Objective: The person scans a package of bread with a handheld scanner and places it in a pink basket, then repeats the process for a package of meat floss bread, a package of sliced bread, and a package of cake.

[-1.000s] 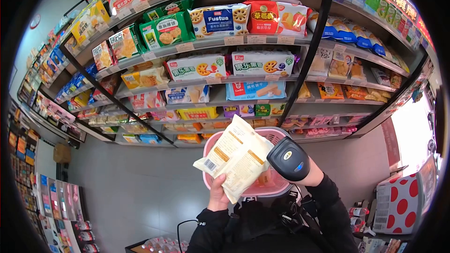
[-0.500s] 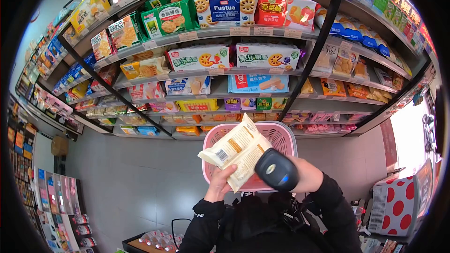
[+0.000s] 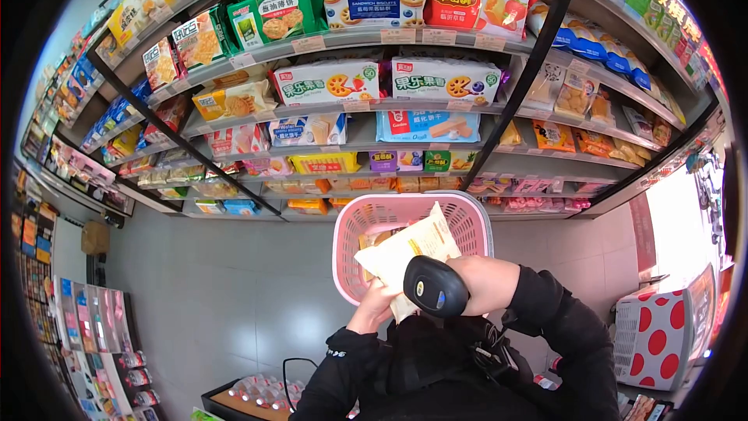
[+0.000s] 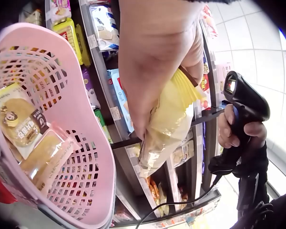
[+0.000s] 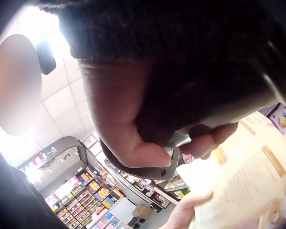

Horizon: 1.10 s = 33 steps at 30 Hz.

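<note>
In the head view, your left hand [image 3: 375,302] pinches the cream packet [image 3: 417,243] near its lower left side. The packet hangs tilted over the pink basket [image 3: 347,226], its lower end reaching the basket's near edge. Your right hand [image 3: 489,284] is wrapped around the black scanner [image 3: 436,287], whose head covers the packet's lower right part. Beyond the basket's far edge stand the shelves [image 3: 366,39], stocked with biscuit packs; a blue-and-white Fustua pack [image 3: 374,1] sits at the front edge of an upper one. A box of bottles [image 3: 261,394] is on the floor to your lower left.

In the left wrist view, your left thumb and fingers close on the packet's yellowish crimped end. Two wrapped cakes [image 4: 31,133] lie inside the basket, near its left edge. On the far side, your right hand's fingers curl around the scanner's handle, and a cable [image 4: 190,202] runs from its bottom end.

In the right wrist view, your right hand's grip on the scanner is close up and partly dark. The packet's printed face is at the lower right, with your left hand touching its edge.
</note>
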Motion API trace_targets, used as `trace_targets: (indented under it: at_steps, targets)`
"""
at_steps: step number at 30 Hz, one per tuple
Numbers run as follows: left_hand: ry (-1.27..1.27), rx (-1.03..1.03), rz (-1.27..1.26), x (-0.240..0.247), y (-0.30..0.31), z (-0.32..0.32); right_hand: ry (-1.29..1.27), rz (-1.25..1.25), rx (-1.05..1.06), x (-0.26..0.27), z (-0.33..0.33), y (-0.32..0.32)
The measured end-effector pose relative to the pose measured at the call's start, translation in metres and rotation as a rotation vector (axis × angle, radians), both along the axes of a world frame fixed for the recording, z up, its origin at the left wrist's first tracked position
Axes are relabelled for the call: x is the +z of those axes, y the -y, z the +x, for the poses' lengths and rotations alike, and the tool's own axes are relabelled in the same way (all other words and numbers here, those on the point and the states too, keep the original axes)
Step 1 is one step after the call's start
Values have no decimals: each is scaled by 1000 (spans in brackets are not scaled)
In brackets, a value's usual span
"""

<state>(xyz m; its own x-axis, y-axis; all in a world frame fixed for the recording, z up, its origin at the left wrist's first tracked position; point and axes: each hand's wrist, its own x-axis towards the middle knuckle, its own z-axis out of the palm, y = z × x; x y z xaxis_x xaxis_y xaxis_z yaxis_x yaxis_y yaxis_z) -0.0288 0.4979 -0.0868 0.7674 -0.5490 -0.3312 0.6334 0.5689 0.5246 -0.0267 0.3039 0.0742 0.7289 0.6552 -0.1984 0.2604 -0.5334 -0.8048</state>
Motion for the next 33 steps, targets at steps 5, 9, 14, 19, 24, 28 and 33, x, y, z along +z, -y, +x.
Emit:
trace_targets:
  at_steps: [5, 9, 14, 19, 24, 28, 33]
  targets:
    - [51, -4, 60, 21, 5, 1, -19, -19, -20, -3, -2, 5]
    - [53, -29, 114, 25, 9, 2, -10, -10, 6, 2, -3, 11]
    - [45, -60, 126, 25, 15, 0, -7, 19, -19, 1, -6, 24]
    - [21, -76, 84, 35, 22, -7, -58, 180, -178, 13, -23, 54]
    - [87, -113, 114, 59, 46, -8, -121, 504, -552, -23, -57, 102]
    - [144, -103, 105, 71, 89, -7, -215, 732, -801, -46, -68, 127]
    - [137, -117, 92, 71, 165, -5, -283, 1038, -1021, -50, -79, 171]
